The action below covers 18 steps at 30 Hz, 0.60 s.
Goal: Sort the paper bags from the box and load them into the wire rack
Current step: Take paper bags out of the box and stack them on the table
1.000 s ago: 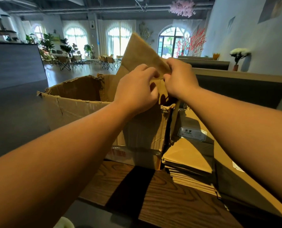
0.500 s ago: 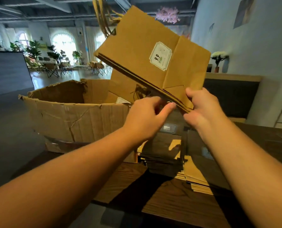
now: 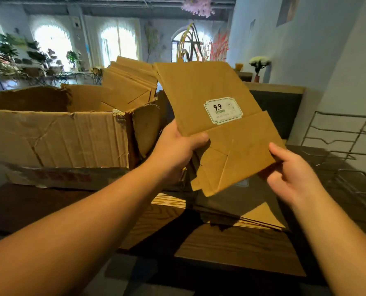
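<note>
While both hands hold it above the counter, a flat-folded brown paper bag stands nearly upright and slightly tilted, its folded base toward the viewer and its twisted paper handles pointing up and away. The left hand grips the bag's lower left edge, thumb laid across the front face and fingers hidden behind. The right hand pinches the lower right corner between thumb and curled fingers. A white label printed "9.9" sits on the front face just above the base fold. Directly beneath the held bag, a stack of flat bags lies on the dark wooden counter, partly in shadow. To the left, touching or just beside that stack, stands a torn corrugated cardboard box, open at the top; more folded bags lean upright inside it and rise above its ragged rim. At the right edge of the view, an empty-looking wire rack stands on the counter near a pale wall, well apart from the box. Behind the counter, a low ledge carries a small vase of white flowers. Arched windows and potted plants fill the far background.
</note>
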Tool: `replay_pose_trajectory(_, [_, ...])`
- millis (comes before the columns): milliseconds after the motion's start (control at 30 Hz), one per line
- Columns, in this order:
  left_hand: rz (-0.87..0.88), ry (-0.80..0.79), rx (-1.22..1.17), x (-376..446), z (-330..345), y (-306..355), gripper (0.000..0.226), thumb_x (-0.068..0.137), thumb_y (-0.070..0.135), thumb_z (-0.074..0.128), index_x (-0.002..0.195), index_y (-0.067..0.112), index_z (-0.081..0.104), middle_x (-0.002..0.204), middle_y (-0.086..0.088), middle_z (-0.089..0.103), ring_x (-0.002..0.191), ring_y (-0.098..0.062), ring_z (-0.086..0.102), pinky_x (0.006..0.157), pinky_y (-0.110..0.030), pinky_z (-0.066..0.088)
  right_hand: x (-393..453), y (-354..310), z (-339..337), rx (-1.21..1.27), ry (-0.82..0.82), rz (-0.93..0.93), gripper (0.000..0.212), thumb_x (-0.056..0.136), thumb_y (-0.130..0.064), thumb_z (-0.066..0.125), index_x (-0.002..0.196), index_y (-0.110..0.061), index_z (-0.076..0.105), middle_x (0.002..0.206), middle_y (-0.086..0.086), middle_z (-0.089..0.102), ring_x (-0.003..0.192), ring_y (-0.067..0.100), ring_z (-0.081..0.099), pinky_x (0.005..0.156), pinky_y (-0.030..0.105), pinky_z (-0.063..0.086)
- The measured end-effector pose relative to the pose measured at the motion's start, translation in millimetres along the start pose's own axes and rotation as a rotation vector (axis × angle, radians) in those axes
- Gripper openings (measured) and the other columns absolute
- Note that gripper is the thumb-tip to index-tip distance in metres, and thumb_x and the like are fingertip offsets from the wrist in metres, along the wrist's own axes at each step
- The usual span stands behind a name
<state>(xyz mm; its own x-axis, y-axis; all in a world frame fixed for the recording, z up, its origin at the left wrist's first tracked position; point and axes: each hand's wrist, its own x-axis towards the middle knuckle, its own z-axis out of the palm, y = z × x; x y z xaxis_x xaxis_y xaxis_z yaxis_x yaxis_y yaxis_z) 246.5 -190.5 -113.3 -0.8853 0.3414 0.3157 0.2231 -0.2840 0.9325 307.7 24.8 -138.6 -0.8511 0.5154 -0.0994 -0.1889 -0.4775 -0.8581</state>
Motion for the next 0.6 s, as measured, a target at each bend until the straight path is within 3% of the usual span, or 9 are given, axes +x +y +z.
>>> replay_pose_trajectory(100, [-0.065,-0.084,0.052,-0.8,-0.6,-5.7,0.037,0.092,-0.006,0.063,0.118,0.019,0.06,0.113,-0.004,0.074,0.101,-0.019,0.072,0.086,-0.032,0.059,-1.6,-14.0,-30.5,-0.379,-0.072,-0.027,0.022,0.098,-0.022,0.059,0.116,-0.029,0.07,0.11,-0.001,0.074,0.103,0.017,0.067,0.087,0.036,0.05])
replay_pose_trajectory(233, [-0.112,-0.174,0.18,-3.9,3.0,-16.1,0.041,0.089,0.01,0.074,0.127,0.019,0.059,0.113,-0.003,0.075,0.108,-0.03,0.07,0.099,-0.052,0.054,4.5,-23.0,-50.4,-0.527,-0.197,0.103,0.024,0.097,-0.018,0.058,0.119,-0.023,0.067,0.106,0.004,0.077,0.088,0.019,0.075,0.073,0.039,0.054])
replay_pose_trajectory(300, [-0.15,-0.207,0.219,-6.8,8.8,-19.3,0.035,0.089,0.02,0.075,0.12,0.027,0.061,0.107,-0.001,0.076,0.108,-0.036,0.069,0.097,-0.057,0.053,9.1,-19.8,-55.8,-0.473,-0.198,0.116,0.027,0.097,-0.016,0.058,0.121,-0.026,0.065,0.107,0.004,0.077,0.092,0.021,0.075,0.074,0.043,0.056])
replay_pose_trajectory(367, [-0.183,-0.225,0.233,-7.6,12.7,-21.9,0.027,0.092,0.029,0.071,0.117,0.03,0.062,0.106,-0.002,0.076,0.101,-0.036,0.07,0.092,-0.05,0.058,13.2,-14.3,-64.8,-0.358,-0.193,0.105,0.028,0.1,-0.013,0.053,0.123,-0.025,0.064,0.111,0.006,0.075,0.097,0.023,0.074,0.078,0.047,0.057])
replay_pose_trajectory(467, [-0.245,-0.22,0.09,-7.4,13.0,-23.7,0.022,0.101,0.013,0.053,0.118,0.019,0.065,0.102,-0.007,0.075,0.09,-0.021,0.069,0.078,-0.03,0.057,18.3,-9.3,-80.6,-0.23,-0.147,0.098,0.029,0.101,-0.01,0.051,0.124,-0.021,0.064,0.114,0.01,0.074,0.099,0.026,0.074,0.079,0.049,0.057])
replay_pose_trajectory(600, [-0.242,-0.25,0.031,-10.6,10.3,-29.9,0.038,0.102,0.001,0.045,0.131,0.02,0.062,0.112,-0.007,0.075,0.099,-0.023,0.072,0.081,-0.036,0.06,22.6,-2.3,-98.4,-0.108,-0.104,0.071,0.03,0.101,-0.009,0.048,0.125,-0.02,0.063,0.12,0.013,0.072,0.102,0.028,0.073,0.074,0.05,0.062])
